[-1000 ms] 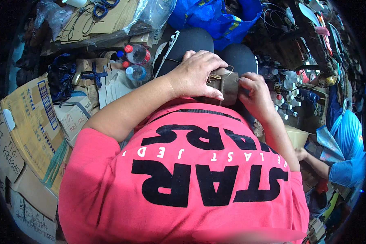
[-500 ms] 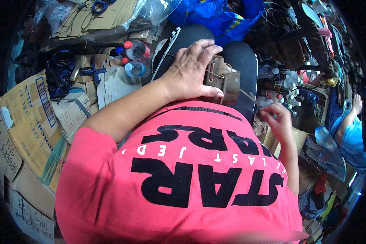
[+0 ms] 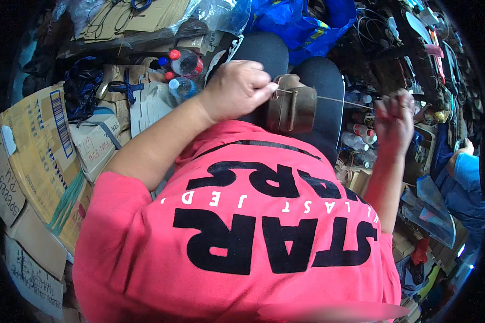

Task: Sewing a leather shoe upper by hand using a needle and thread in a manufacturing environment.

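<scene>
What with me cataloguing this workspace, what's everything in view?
Curved leathery piece: one, brown, upper centre
Thin taut thread: count unclear, pale, crossing the piece
Capped plastic bottles: at least four, clear, left of piece
More plastic bottles: several, mostly clear, right of centre
Crumpled bag: one, blue, top middle
Cardboard boxes: several, brown and white, left
String bundle: one, green, along a box
Flat card sheets: several, tan, top left
Another person's sleeve: one, blue, far right
Shirt: one, pink, bottom centre
Trouser legs: two, dark, upper centre
Left hand: one, bare, beside piece
Right hand: one, bare, right
</scene>
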A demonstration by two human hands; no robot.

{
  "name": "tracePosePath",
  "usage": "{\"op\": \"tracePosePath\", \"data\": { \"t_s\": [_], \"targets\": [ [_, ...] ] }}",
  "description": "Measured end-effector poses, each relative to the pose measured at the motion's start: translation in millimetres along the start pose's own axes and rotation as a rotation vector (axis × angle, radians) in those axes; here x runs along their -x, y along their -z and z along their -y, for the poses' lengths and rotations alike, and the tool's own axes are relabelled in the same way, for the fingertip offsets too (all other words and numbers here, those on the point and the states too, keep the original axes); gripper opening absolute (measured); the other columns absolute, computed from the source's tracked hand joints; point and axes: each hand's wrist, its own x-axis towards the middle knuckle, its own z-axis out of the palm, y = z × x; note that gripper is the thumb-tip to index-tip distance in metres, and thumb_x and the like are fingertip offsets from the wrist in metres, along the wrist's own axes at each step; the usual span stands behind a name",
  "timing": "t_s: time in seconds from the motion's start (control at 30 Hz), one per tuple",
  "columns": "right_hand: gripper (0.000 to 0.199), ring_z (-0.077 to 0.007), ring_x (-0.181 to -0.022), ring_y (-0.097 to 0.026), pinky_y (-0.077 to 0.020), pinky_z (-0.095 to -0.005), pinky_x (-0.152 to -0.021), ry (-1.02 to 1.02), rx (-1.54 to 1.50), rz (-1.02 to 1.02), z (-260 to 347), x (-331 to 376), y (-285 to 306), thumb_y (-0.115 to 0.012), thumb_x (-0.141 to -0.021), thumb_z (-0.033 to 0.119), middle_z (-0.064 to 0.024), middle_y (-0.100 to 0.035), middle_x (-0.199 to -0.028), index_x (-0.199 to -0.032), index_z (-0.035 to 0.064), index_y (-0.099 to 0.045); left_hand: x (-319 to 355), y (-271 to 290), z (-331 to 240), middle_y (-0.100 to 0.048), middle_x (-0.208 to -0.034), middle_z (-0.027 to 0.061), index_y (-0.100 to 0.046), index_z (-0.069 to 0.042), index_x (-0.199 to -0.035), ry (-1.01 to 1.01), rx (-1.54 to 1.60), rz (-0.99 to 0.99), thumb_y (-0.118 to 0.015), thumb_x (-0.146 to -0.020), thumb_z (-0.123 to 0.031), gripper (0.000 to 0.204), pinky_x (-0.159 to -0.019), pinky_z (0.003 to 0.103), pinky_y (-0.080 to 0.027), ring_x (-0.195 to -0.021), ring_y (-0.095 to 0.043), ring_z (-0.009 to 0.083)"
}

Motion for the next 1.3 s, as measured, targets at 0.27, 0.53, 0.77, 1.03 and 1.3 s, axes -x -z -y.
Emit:
{"op": "tracePosePath", "data": {
  "t_s": [0.27,0.53,0.77,1.03,1.3],
  "targets": [
    [0.022,-0.0075,-0.068,-0.051,-0.0409,-0.0226,-0.062,-0.403,0.332,-0.192,-28,9,69,-0.058,-0.095,0.026,-0.0001,-0.058,-0.089,-0.113,0.0132,-0.056,0,18,-19,-0.055,-0.07,-0.0056,-0.067,-0.005,-0.101,0.475,0.676,0.205,-0.06,-0.091,-0.016,0.016,-0.055,0.021,-0.038,-0.064,-0.046,0.0011],
    [0.023,-0.0098,-0.085,-0.057,-0.0453,-0.0252,-0.078,-0.205,0.86,0.232,-33,34,-14,-0.065,-0.09,0.023,-0.0019,-0.063,-0.09,-0.1,0.0018,-0.066,-28,105,-52,-0.063,-0.089,0.0154,-0.058,0.006,-0.114,0.138,1.04,0.14,-0.052,-0.095,-0.04,0.05,-0.066,0.022,-0.045,-0.079,-0.062,0.0172],
    [0.027,-0.0047,-0.073,-0.051,-0.043,-0.0219,-0.066,-0.414,0.877,0.391,-51,52,-55,-0.067,-0.09,0.026,0.0032,-0.06,-0.075,-0.088,-0.0002,-0.065,-43,98,-57,-0.06,-0.118,0.0229,-0.037,-0.001,-0.139,-0.007,0.808,-0.209,-0.063,-0.09,-0.026,0.061,-0.091,0.038,-0.051,-0.102,-0.064,0.03],
    [0.028,-0.0034,-0.07,-0.046,-0.0397,-0.0213,-0.064,-0.42,0.812,0.403,-55,53,-40,-0.063,-0.092,0.028,0.006,-0.055,-0.073,-0.082,0.0024,-0.064,-36,96,-13,-0.06,-0.104,0.0088,-0.065,-0.006,-0.114,-0.069,-0.312,-0.338,-0.054,-0.096,-0.02,0.026,-0.091,0.03,-0.043,-0.092,-0.058,0.0201],
    [0.028,-0.0034,-0.071,-0.045,-0.0393,-0.0212,-0.064,-0.435,0.826,0.433,-54,52,-41,-0.064,-0.091,0.029,0.0061,-0.054,-0.073,-0.082,0.0027,-0.063,-15,19,-23,-0.058,-0.078,0.0069,-0.07,-0.01,-0.099,0.048,-0.027,0.074,-0.066,-0.08,-0.004,0.02,-0.063,0.032,-0.047,-0.07,-0.059,0.0206]
  ]
}}
